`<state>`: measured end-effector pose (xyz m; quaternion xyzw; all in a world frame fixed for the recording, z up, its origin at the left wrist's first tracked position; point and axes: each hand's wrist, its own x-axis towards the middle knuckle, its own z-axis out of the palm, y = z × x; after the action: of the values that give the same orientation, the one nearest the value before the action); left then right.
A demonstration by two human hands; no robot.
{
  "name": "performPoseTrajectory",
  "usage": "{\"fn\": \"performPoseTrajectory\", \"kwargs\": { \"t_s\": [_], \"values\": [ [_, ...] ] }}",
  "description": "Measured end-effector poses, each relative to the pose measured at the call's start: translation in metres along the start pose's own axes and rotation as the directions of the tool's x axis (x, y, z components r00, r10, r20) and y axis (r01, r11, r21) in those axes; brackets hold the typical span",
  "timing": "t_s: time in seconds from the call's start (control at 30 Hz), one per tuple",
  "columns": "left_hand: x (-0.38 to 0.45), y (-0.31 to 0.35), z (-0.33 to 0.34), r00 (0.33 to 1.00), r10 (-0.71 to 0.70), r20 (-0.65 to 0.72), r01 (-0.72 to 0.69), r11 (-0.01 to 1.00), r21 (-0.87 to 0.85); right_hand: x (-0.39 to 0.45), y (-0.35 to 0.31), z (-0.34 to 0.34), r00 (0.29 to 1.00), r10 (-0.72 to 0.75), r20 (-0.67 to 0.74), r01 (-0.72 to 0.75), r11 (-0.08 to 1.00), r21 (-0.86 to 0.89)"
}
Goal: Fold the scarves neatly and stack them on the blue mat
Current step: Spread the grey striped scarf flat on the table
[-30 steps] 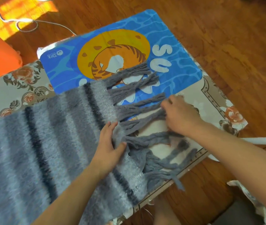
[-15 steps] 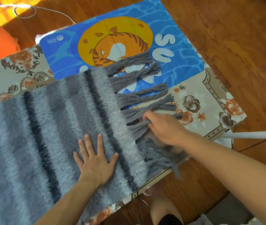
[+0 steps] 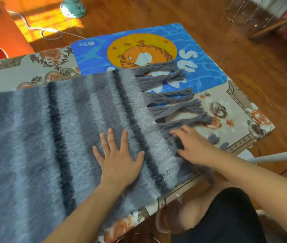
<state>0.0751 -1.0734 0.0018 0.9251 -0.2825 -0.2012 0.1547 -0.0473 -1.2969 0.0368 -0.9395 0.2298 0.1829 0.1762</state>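
Note:
A fuzzy grey scarf [image 3: 34,134] with dark stripes lies spread flat across the table. Its grey tassels [image 3: 172,97] fan out to the right, the upper ones over the blue mat [image 3: 207,76] with a tiger print. My left hand [image 3: 120,156] presses flat on the scarf near its fringed end, fingers spread. My right hand [image 3: 193,146] rests on the lowest tassels at the table's near edge, fingers curled over them; whether it grips them is unclear.
A floral tablecloth [image 3: 233,109] covers the table, whose right corner and near edge are close to my hands. A white cable [image 3: 51,33] and a teal base [image 3: 73,7] lie on the wooden floor. My knee [image 3: 218,214] is below the table edge.
My left hand slid from the fringe onto the scarf body and flattened. My right hand moved from the middle tassels down to the lowest ones. Upper tassels now lie straighter.

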Motion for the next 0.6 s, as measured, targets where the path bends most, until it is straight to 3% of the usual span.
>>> {"fn": "performPoseTrajectory", "kwargs": {
  "t_s": [0.13,0.2,0.3,0.37,0.43,0.47,0.6],
  "values": [
    [-0.019,-0.035,-0.015,0.991,0.098,-0.092,-0.121,0.949,-0.293,-0.003,-0.004,0.004,0.997,-0.042,-0.059,0.047,0.996,0.079],
    [-0.048,-0.058,-0.014,0.971,0.197,-0.138,-0.219,0.962,-0.163,-0.014,0.013,-0.013,0.983,-0.104,-0.15,0.098,0.994,-0.048],
    [-0.093,-0.081,-0.003,0.954,0.29,-0.08,-0.283,0.955,0.092,-0.025,0.059,-0.04,0.977,-0.044,-0.207,0.001,0.979,-0.203],
    [-0.106,-0.085,0.003,0.97,0.24,-0.045,-0.229,0.957,0.176,-0.03,0.077,-0.041,0.996,-0.025,-0.088,0.014,0.993,-0.116],
    [-0.104,-0.078,0.005,0.982,0.184,-0.035,-0.171,0.959,0.224,-0.037,0.07,-0.034,0.994,-0.094,0.061,0.092,0.995,0.029],
    [-0.102,-0.072,0.003,0.99,0.144,-0.012,-0.138,0.965,0.223,-0.038,0.064,-0.028,0.986,-0.137,0.093,0.136,0.991,0.011],
    [-0.097,-0.049,-0.005,0.998,0.036,0.042,-0.045,0.965,0.258,-0.031,0.045,-0.01,0.97,-0.234,-0.063,0.21,0.942,-0.261]
  ]
}}
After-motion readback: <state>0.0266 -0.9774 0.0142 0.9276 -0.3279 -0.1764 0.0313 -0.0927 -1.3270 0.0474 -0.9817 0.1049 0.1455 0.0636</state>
